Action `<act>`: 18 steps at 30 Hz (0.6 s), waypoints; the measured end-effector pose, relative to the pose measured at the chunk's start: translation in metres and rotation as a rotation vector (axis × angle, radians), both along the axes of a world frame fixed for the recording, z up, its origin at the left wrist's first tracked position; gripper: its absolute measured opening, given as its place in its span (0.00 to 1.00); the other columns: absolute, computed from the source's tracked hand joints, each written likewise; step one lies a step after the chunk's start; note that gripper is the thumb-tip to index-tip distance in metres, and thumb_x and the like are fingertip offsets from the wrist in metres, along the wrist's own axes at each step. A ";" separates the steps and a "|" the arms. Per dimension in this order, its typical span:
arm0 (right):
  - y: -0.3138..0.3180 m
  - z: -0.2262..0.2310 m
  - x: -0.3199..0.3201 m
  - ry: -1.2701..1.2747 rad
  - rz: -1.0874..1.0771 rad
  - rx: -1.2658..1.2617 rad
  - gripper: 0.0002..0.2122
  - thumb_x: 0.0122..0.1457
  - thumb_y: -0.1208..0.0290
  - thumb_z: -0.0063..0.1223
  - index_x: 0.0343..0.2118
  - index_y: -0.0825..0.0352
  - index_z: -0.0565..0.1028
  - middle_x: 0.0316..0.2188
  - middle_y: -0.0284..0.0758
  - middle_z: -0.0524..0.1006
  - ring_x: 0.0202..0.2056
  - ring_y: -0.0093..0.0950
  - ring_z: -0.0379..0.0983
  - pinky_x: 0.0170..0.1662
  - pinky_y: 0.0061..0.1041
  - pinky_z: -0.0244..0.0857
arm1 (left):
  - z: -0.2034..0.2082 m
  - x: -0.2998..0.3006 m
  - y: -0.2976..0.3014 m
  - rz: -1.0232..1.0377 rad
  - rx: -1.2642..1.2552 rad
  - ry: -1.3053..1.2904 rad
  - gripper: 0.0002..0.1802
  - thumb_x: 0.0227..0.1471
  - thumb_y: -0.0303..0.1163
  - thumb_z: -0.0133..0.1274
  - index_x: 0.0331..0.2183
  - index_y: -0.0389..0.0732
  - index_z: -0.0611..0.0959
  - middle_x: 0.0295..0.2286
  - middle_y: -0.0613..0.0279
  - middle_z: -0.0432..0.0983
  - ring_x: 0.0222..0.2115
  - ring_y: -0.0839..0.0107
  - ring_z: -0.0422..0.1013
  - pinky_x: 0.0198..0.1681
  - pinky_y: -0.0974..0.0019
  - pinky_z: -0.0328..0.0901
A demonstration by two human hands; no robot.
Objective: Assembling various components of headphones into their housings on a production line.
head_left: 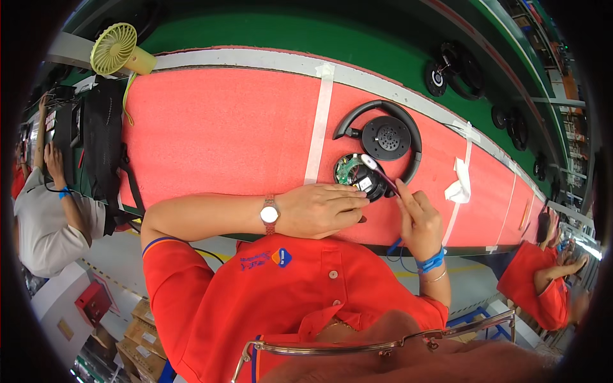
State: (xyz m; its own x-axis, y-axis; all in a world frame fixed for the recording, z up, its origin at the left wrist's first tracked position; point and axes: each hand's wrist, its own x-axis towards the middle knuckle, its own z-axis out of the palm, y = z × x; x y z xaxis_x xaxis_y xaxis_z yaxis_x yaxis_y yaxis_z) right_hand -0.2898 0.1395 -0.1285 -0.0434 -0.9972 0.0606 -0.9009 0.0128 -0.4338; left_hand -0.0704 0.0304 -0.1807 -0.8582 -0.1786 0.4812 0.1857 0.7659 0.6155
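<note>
Pinching in the right hand a slim dark tool with a pale rounded end, over an opened black earcup with exposed green circuit board, just ahead of the left hand. Laying that hand, fingers straight and together, at the earcup's near edge, with no sure way to tell a grip from a rest. Note, beyond both hands on the pink mat, the black headband curving round a second earcup
</note>
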 end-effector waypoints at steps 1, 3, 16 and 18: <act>0.000 0.002 0.003 0.000 0.003 -0.002 0.18 0.51 0.78 0.54 0.47 0.61 0.74 0.19 0.34 0.66 0.17 0.33 0.66 0.19 0.32 0.60 | -0.001 0.000 0.000 0.004 0.004 -0.004 0.11 0.47 0.27 0.53 0.35 0.33 0.77 0.43 0.50 0.74 0.44 0.61 0.72 0.52 0.61 0.65; 0.003 0.008 0.013 -0.037 0.170 0.101 0.17 0.52 0.83 0.51 0.47 0.65 0.74 0.19 0.39 0.66 0.18 0.34 0.65 0.22 0.30 0.60 | -0.002 -0.001 0.000 0.010 0.007 -0.008 0.11 0.47 0.27 0.53 0.35 0.33 0.77 0.43 0.50 0.74 0.44 0.61 0.72 0.51 0.61 0.65; 0.000 0.018 -0.012 -0.129 -0.032 0.119 0.14 0.54 0.79 0.53 0.44 0.65 0.76 0.19 0.38 0.67 0.17 0.31 0.64 0.22 0.27 0.60 | -0.002 -0.002 0.002 0.033 0.019 0.013 0.11 0.45 0.26 0.54 0.34 0.33 0.77 0.41 0.50 0.75 0.43 0.61 0.72 0.50 0.62 0.66; -0.005 0.024 -0.023 -0.227 -0.094 0.132 0.13 0.54 0.79 0.52 0.45 0.66 0.76 0.19 0.37 0.66 0.18 0.27 0.63 0.23 0.24 0.58 | -0.002 -0.001 0.002 0.040 0.013 0.019 0.11 0.45 0.26 0.54 0.34 0.33 0.77 0.41 0.50 0.75 0.43 0.62 0.72 0.50 0.62 0.66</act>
